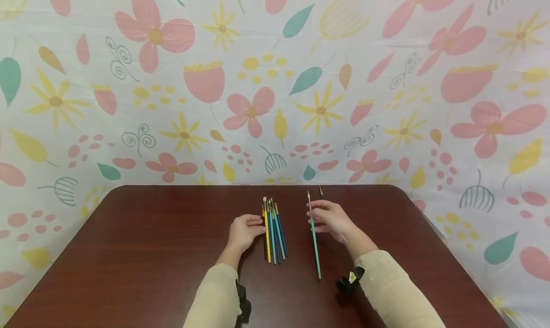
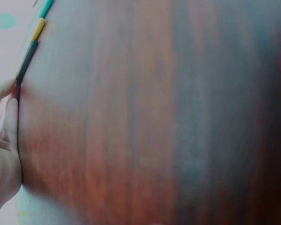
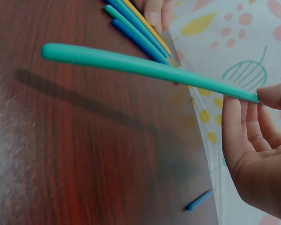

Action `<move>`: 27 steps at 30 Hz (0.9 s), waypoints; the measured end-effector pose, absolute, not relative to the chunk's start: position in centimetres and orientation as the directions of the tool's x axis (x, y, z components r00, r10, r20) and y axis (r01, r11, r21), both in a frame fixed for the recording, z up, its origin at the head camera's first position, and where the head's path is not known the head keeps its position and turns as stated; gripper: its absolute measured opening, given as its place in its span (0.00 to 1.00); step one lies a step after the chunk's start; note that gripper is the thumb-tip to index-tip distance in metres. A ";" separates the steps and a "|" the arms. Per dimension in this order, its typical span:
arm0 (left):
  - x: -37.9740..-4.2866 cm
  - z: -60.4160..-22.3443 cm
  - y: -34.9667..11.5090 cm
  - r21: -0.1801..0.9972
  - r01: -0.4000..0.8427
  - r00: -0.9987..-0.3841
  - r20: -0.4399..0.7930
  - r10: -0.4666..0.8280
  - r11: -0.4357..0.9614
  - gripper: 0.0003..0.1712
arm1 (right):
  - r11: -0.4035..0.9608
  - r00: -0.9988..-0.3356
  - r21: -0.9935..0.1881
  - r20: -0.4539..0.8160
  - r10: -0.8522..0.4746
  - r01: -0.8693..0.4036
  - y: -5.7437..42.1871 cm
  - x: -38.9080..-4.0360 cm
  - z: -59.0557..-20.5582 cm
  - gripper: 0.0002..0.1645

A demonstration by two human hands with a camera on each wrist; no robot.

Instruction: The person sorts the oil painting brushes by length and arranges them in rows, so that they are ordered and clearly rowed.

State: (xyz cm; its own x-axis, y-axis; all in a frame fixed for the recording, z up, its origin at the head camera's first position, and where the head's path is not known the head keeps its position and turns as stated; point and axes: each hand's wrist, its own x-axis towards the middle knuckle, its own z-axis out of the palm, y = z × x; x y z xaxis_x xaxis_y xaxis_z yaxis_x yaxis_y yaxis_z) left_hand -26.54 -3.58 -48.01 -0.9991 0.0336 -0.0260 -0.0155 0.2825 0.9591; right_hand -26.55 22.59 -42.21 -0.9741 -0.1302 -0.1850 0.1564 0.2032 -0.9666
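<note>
2 cream sleeves (image 1: pixel 215 294); right grip (image 1: pixel 333 220) pinches 1 turquoise brush (image 1: pixel 315 247), bristles toward the surface's (image 1: pixel 142 270) far edge, near 1 blue brush (image 3: pixel 199 200); left grip (image 1: pixel 245 232) touches 1 brush bundle (image 1: pixel 274 237), too overlapped to count, pinch unclear.

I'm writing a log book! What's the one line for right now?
left hand: touching brush bunch | right hand: holding teal brush above table | blue brush: lying near far edge
</note>
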 end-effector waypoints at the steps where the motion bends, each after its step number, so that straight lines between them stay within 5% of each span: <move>1: -26.6 -48.0 -3.6 0.960 -0.013 -0.999 -0.024 0.036 0.281 0.21 | 0.201 -0.974 -0.967 -0.185 -0.134 0.156 22.7 -26.5 -42.2 0.26; 18: -27.0 -47.9 -4.1 0.960 -0.009 -0.999 -0.018 0.030 0.280 0.21 | 0.114 -0.960 -0.979 -0.187 -0.210 0.166 25.7 -25.7 -42.6 0.35; 27: -27.0 -48.4 -3.5 0.967 -0.026 -0.998 -0.041 0.051 0.252 0.21 | 0.181 -0.957 -0.971 -0.194 -0.216 0.156 27.8 -24.6 -42.9 0.34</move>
State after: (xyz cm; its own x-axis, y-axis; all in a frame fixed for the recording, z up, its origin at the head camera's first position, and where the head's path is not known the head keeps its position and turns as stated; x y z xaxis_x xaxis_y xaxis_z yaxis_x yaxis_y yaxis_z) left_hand -26.96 -3.54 -48.45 -0.9978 0.0514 -0.0407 -0.0265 0.2524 0.9673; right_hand -24.58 27.77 -42.89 -0.9570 -0.2155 -0.1943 0.1563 0.1813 -0.9709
